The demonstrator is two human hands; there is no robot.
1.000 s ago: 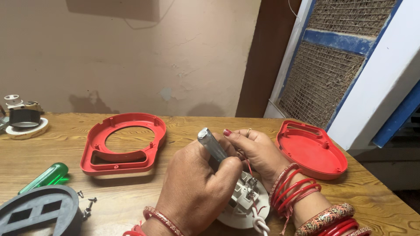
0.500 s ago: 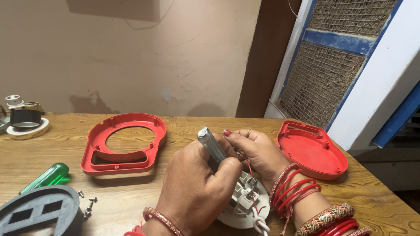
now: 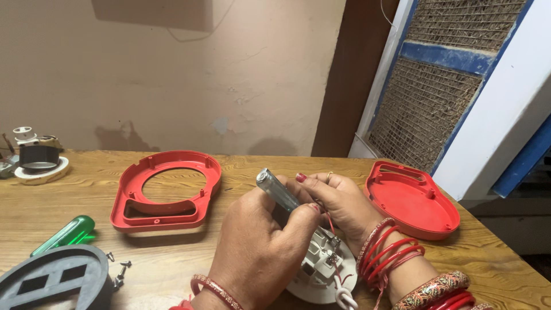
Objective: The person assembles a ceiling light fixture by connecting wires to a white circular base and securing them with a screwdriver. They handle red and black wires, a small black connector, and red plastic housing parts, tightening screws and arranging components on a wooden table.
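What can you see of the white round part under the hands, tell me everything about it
The white round part looks like a moulded plastic disc with a raised square block and small metal terminals in its middle. It lies flat on the wooden table near the front edge. The left hand covers its left side, the right hand hovers over its top. Thin red wires run into it, and a white cord leaves its lower edge.

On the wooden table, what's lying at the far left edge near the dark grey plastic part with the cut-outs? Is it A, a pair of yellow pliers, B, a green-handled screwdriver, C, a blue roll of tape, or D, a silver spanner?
B: a translucent green-handled screwdriver lies on the wooden table just above the dark grey plastic part, with loose small screws beside it.
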